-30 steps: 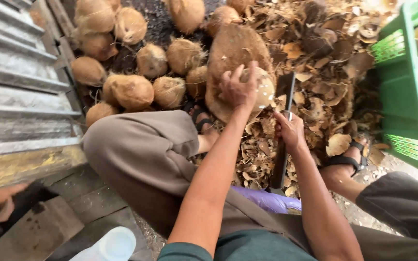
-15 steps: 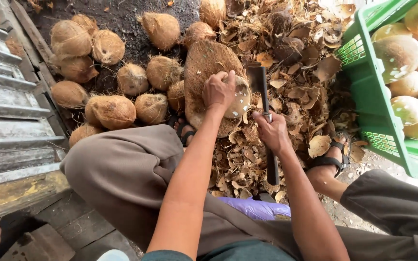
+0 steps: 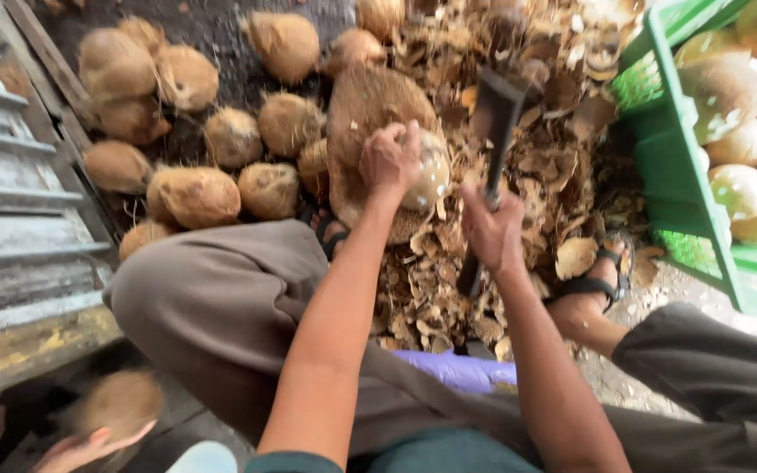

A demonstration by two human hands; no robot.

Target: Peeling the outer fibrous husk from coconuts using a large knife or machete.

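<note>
Here the left hand (image 3: 390,159) clamps the half-peeled coconut (image 3: 378,149) steady on the husk pile (image 3: 449,289), while right of it the right hand (image 3: 491,229) grips the cleaver (image 3: 491,149) raised.

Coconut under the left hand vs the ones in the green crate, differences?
The held coconut is partly brown, resting on a husk block under the left hand; the crate coconuts are wholly pale and loose in the green crate. Both look similarly rounded.

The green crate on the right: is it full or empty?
Partly filled at least: the green crate holds several pale peeled coconuts piled inside. Its far end lies outside the head view, so how full cannot be told.
</note>
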